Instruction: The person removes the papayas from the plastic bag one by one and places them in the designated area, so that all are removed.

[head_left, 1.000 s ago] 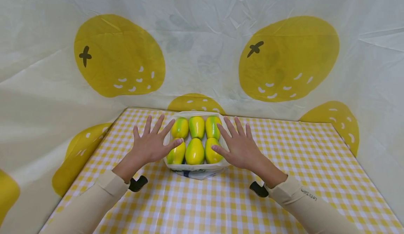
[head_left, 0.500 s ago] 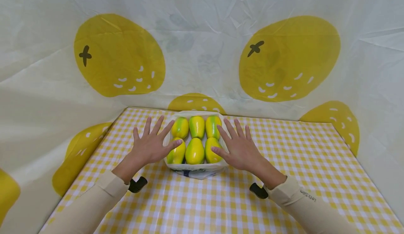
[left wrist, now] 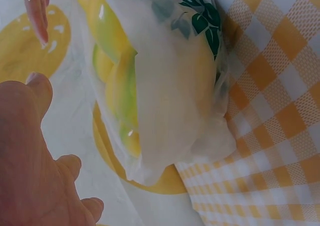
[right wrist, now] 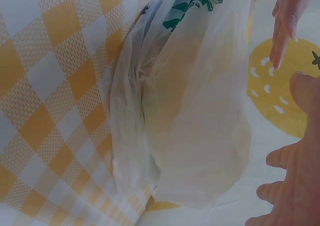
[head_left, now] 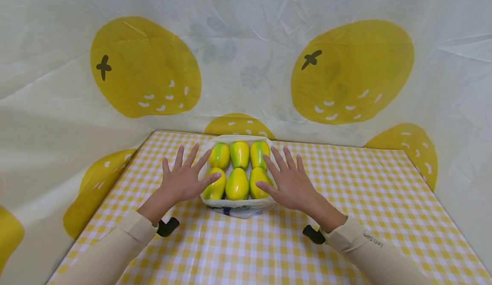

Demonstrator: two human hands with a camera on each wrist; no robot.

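OK, taking 12 as the far edge of the desk (head_left: pixel 238 255): we've got a white plastic bag (head_left: pixel 242 203) at 12 o'clock, nr that edge, sitting betw. two hands, mouth facing up, rim approx. square, so we can't call its long axis. Inside it, six yellow-green fruits, 2 rows of 3! Back-centre fruit (head_left: pixel 239 154) lies long axis 12–6, tapering toward 6; front-centre fruit (head_left: pixel 237 185) also runs 12–6, tapering toward 12, so narrow ends meet. Front-left fruit (head_left: pixel 215 189) leans approx. 1–7; front-right fruit (head_left: pixel 256 175) tips nearer 11–5.

Left hand (head_left: pixel 181 183) on the bag's 9 o'clock side: fingers spread wide, tips fanning 11 to 1, thumb toward 2, holding nothing. Right hand (head_left: pixel 294 185) at 3 o'clock: also spread wide, fingers approx. 11, thumb toward 10, grip-free. Thumbs overlap the two outer front fruits in head view, but both wrist cams give us each hand apart from the bag. Dk green leaf print (left wrist: pixel 200 23) on the bag's side, left wrist cam.
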